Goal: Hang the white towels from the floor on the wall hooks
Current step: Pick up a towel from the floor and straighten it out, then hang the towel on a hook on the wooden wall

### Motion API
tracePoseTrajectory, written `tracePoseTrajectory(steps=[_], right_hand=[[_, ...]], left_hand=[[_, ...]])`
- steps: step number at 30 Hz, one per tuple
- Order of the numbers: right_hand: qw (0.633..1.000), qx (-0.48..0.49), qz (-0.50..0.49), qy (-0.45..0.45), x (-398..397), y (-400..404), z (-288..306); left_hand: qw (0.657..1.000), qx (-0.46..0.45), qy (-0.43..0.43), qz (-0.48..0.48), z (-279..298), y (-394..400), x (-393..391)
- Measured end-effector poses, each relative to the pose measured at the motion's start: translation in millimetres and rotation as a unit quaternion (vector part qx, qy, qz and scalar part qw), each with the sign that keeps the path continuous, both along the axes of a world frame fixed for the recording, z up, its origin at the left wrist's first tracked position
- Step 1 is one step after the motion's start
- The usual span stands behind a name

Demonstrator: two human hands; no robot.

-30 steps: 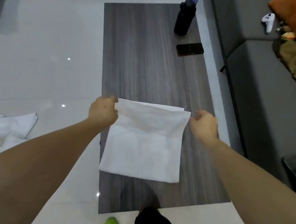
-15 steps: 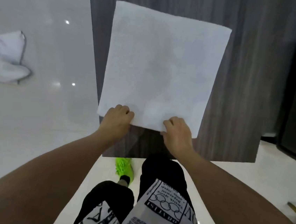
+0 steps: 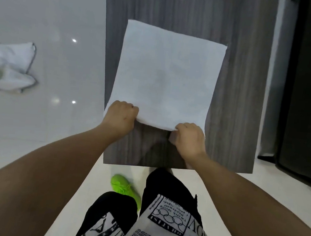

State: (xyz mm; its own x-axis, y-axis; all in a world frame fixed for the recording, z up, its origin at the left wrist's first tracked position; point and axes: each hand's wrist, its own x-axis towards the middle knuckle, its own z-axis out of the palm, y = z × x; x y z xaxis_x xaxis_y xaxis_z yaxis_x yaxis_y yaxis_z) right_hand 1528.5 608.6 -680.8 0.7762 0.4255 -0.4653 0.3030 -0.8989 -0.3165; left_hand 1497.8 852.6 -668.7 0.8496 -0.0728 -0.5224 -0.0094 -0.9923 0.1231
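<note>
Folded white towel (image 3: 166,76): plain, flat, roughly rectangular, smooth surface, no visible pattern. It lies on the dark grey wood-grain table (image 3: 240,88), near the table's near end and toward its left side; its near-left corner reaches the table's left edge. The near edge is lifted slightly off the tabletop between the two hands, with layered thickness showing there.

Left hand (image 3: 121,116): knuckles up, fingers curled over the towel's near-left corner, grasping it. Forearm extends from the lower left of the view.

Right hand (image 3: 189,138): knuckles up, fingers curled, pinching the towel's near edge close to the near-right corner. A bit of white cloth shows under the thumb side. Forearm comes in from the lower right.

Second white towel (image 3: 4,67): crumpled heap on the glossy pale floor (image 3: 35,124), well apart from the table, at the left edge of the view, partly cut off.

Count: towels 2 (one on the table, one on the floor); hands 2, both on the table towel; table 1.

Also visible: one bright green shoe (image 3: 124,188) on the floor just below the table's near edge, and black trousers with newspaper-style print (image 3: 168,225).
</note>
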Motion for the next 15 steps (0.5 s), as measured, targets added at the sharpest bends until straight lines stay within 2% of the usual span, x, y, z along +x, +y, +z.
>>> tracePoseTrajectory(steps=[8, 15], right_hand=[[0.989, 0.028, 0.020, -0.141, 36, 30, 128], [0.947, 0.055, 0.112, -0.296, 27, 103, 269]], left_hand=[[0.988, 0.017, -0.138, 0.071, 129, 25, 5], [0.936, 0.027, -0.287, 0.204, 266, 83, -46]])
